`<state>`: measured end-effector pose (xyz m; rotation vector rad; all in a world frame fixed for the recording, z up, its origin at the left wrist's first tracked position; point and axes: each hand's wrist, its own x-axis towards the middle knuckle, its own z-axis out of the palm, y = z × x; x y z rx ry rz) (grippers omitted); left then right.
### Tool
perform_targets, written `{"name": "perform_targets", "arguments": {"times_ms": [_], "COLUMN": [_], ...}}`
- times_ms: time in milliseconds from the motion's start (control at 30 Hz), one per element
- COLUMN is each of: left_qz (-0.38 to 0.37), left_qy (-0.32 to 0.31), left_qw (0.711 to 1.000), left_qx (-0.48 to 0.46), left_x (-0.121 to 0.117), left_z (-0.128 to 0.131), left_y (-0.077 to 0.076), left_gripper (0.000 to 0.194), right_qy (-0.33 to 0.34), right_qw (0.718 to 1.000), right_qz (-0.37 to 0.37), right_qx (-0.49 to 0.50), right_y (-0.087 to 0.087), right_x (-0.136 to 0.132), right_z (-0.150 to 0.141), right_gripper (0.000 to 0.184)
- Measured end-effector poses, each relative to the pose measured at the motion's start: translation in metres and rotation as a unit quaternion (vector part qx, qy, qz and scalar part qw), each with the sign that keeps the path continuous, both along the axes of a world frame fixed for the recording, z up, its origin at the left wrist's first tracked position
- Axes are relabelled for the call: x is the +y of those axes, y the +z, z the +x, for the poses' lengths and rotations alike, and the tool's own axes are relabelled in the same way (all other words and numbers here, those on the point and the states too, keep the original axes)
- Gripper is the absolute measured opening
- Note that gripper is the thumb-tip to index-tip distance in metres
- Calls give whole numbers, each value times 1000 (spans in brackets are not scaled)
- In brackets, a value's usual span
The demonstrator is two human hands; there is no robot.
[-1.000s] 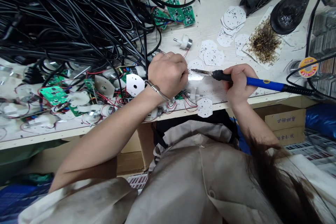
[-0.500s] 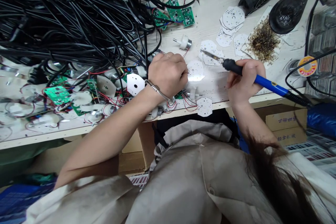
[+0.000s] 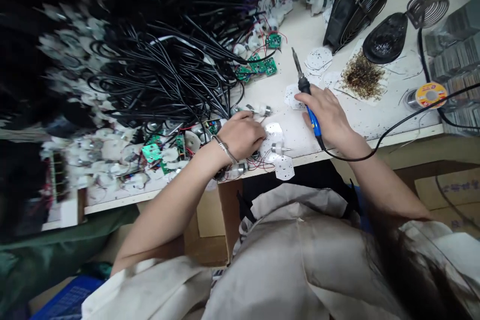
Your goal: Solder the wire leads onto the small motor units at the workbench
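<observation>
A slim soldering iron (image 3: 304,85), bare metal at the tip, black at the collar and smooth blue along the handle, is gripped between the thumb and fingers of the right hand (image 3: 330,116). Its long axis slants: the tip points away from the body and a little left, beyond those fingers, the tail back toward the body. The left hand (image 3: 243,136) has its fingers curled inward; whether they pinch anything cannot be told. Just right of them lies a flat, glossy white board (image 3: 274,132) on the pale counter (image 3: 369,126); beyond them, leftward, heap tangled black cables (image 3: 168,67).
</observation>
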<state>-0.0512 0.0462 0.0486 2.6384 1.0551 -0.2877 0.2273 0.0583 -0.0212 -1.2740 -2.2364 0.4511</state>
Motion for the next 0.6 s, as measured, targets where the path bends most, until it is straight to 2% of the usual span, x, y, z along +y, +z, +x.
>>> {"name": "perform_targets", "arguments": {"times_ms": [100, 200, 300, 400, 500, 600], "left_qz": [22, 109, 195, 207, 210, 245], "left_qy": [10, 79, 181, 264, 261, 204], "left_qw": [1000, 991, 964, 942, 942, 944], "left_qx": [-6, -23, -19, 2, -23, -86], "left_x": [-2, 9, 43, 83, 104, 96], "left_z": [7, 23, 44, 55, 50, 36], "left_y": [10, 14, 2, -19, -32, -29], "left_gripper": [29, 33, 34, 38, 34, 24], "right_qy": [12, 9, -6, -30, -46, -68], "right_qw": [1000, 1000, 999, 998, 997, 995], "right_qz": [6, 13, 24, 32, 16, -14], "right_qx": [-10, 2, 23, 39, 58, 77], "right_y": [-3, -4, -6, -9, -11, -8], "right_x": [2, 1, 0, -1, -2, -9], "right_z": [-4, -5, -5, -5, -3, -5], "right_gripper": [43, 45, 54, 59, 62, 63]}}
